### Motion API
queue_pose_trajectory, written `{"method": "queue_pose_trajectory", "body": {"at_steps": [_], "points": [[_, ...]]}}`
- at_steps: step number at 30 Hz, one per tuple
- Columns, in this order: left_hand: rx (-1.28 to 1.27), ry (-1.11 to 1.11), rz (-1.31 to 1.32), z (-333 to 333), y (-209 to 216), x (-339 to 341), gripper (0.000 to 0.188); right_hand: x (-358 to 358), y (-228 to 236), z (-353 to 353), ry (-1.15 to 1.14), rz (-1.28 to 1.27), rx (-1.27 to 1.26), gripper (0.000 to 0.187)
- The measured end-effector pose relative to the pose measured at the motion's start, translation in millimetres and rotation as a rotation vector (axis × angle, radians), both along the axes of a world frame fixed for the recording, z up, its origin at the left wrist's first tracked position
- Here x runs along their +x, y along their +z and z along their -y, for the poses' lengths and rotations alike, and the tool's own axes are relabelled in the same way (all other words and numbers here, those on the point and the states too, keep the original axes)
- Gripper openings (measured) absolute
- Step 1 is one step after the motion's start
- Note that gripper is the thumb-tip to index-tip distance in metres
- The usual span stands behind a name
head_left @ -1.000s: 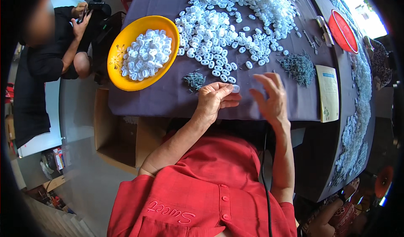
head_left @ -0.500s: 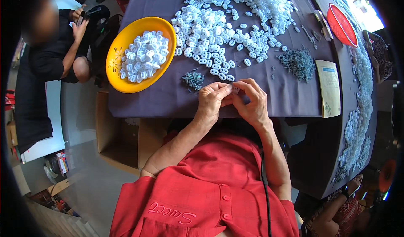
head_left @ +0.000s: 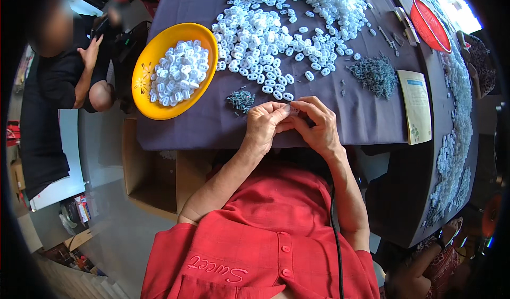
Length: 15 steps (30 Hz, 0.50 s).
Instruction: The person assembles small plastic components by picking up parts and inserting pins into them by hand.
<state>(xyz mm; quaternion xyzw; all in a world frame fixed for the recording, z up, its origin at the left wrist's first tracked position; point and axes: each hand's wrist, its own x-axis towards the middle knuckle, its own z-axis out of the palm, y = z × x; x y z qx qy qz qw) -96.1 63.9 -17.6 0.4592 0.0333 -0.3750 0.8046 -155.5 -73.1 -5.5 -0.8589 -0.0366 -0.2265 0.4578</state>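
Pinched a partly hidden white plastic piece [head_left: 294,110] between fingers of left hand [head_left: 264,122] and right hand [head_left: 320,126]; seemed light, stiff, slippery, best held by rounded edges.

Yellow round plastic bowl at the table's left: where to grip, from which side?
Probably pinch the yellow round plastic bowl by its bare near rim, from the wearer's side: its wide wall flares beyond the heaped white oval pieces, while loose white pieces crowd its right side.
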Motion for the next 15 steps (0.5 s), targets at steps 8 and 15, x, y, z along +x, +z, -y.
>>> {"method": "queue_pose_trajectory", "body": {"at_steps": [8, 15], "points": [[0.036, 0.060, -0.039, 2.1, 2.2, -1.2, 0.012, -3.2, 5.4, 3.3, -0.009, -0.016, -0.038, 0.026], [-0.030, 0.013, -0.080, -5.4, 8.5, 1.1, 0.011, -21.6, 12.1, 65.3, -0.484, -0.108, -0.093, 0.006]]}}
